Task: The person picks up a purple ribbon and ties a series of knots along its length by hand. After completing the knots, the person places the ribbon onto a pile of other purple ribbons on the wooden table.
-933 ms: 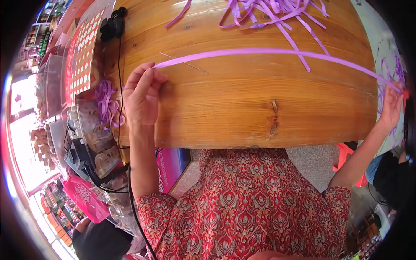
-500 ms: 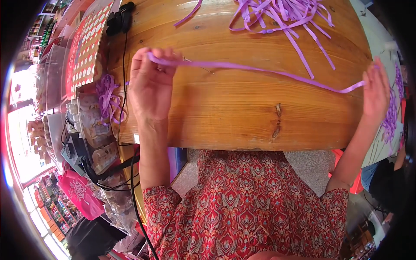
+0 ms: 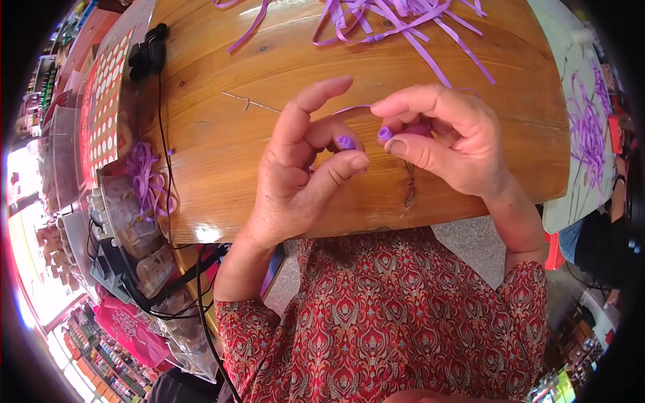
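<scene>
My left hand (image 3: 289, 168) pinches a small purple end piece (image 3: 346, 142) between thumb and curled finger, its index finger raised. Close by on the right, my right hand (image 3: 463, 138) is closed on a matching purple end piece (image 3: 385, 133), held by thumb and fingers. The two tips point toward each other, slightly apart. A thin stretch of purple ribbon (image 3: 353, 108) shows behind the fingers; the rest is hidden by the hands. Both hands are above the wooden table (image 3: 322, 201). A thin metal hooked tool (image 3: 250, 102) lies beyond my left hand.
A heap of purple ribbons (image 3: 410, 27) lies at the far side, with a loose ribbon (image 3: 248, 30) left of it. Purple ribbons (image 3: 144, 178) also hang at the left edge, near a black cable (image 3: 164, 127) and a dotted box (image 3: 109, 104). More ribbons (image 3: 588, 134) lie on a white table.
My hands were far apart with the purple ribbon stretched between them. They have come together over the table, and the ribbon's two ends are now near each other.
</scene>
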A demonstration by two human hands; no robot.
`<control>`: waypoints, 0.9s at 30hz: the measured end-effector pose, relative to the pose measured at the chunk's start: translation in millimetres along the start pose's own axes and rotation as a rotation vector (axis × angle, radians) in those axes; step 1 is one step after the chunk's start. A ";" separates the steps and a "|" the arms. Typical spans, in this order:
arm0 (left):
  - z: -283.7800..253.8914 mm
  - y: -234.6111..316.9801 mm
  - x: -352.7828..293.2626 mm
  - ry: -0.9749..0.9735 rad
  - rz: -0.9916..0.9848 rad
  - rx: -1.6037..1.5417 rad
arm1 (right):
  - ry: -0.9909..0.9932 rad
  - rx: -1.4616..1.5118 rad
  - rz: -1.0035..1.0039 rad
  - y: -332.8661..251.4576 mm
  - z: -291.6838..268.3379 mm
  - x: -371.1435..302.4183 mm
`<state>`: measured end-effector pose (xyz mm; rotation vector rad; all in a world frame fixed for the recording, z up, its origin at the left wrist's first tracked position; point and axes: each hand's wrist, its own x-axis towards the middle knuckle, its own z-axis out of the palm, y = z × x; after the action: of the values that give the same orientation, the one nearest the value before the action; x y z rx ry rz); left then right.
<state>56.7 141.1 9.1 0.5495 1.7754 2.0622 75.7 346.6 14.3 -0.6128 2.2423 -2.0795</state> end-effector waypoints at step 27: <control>19.7 -4.4 2.1 -0.002 -0.264 -0.329 | 0.038 -0.281 -0.247 13.5 -7.7 0.8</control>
<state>65.2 159.5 7.4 0.2090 1.3792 2.0993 69.1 354.2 2.4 -0.9159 2.6260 -1.8952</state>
